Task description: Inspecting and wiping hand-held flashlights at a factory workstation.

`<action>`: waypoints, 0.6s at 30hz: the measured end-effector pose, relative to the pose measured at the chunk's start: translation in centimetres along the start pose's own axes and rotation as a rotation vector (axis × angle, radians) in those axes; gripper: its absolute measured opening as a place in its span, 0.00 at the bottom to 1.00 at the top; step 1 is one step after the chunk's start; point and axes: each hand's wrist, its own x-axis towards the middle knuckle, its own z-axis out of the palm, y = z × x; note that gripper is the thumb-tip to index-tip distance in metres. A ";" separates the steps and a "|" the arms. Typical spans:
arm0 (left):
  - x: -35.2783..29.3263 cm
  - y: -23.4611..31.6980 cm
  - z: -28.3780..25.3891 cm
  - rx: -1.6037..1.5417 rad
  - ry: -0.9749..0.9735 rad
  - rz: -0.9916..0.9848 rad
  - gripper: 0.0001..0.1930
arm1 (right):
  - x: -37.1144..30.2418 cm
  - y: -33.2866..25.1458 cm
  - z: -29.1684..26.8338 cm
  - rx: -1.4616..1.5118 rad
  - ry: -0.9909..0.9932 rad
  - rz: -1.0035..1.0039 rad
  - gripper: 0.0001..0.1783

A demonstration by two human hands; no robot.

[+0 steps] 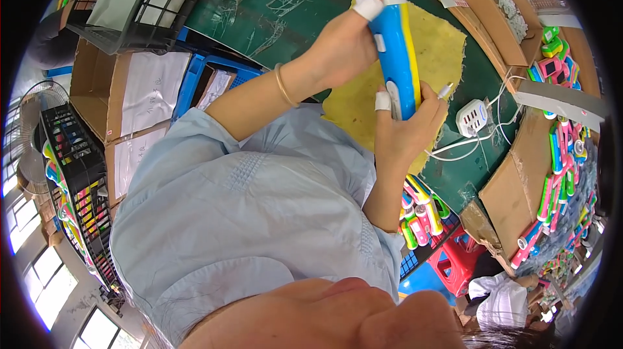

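Note:
A blue-and-yellow flashlight with a white end is held slantwise between my hands. My left hand is closed on its upper part, a white wrap on the thumb. Around its lower end close the fingers of my right hand, with another white wrap on one digit. Beside the right fingers a white cable plug with a metal tip sticks out; whether they pinch it I cannot tell. Beneath lies a ragged yellow mat on the green table.
A white multi-port USB charger with cables sits right of the mat. Colourful flashlights fill a crate by my right elbow, with more at far right. An open carton stands at the back right. A black crate stands back left.

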 end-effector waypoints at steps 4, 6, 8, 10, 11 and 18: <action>0.0 -0.2 0.3 -0.101 0.043 -0.081 0.30 | 0.4 0.0 -0.6 -0.005 -0.074 -0.096 0.23; -0.4 -0.4 0.6 -0.067 0.013 -0.085 0.31 | 0.5 0.5 -0.8 0.412 -0.263 0.205 0.21; -0.7 -0.6 0.9 -0.034 -0.014 -0.086 0.31 | 0.7 0.9 -1.3 0.428 -0.339 0.293 0.20; -0.6 -0.6 1.2 0.005 0.009 -0.133 0.35 | 0.9 1.4 -1.2 0.581 -0.477 0.394 0.21; -0.5 -0.8 1.2 0.005 0.010 -0.133 0.35 | 1.0 1.3 -1.3 0.582 -0.477 0.394 0.21; 0.2 -1.3 1.7 0.127 -0.005 0.046 0.42 | 2.1 1.9 -0.4 0.889 -0.538 0.507 0.20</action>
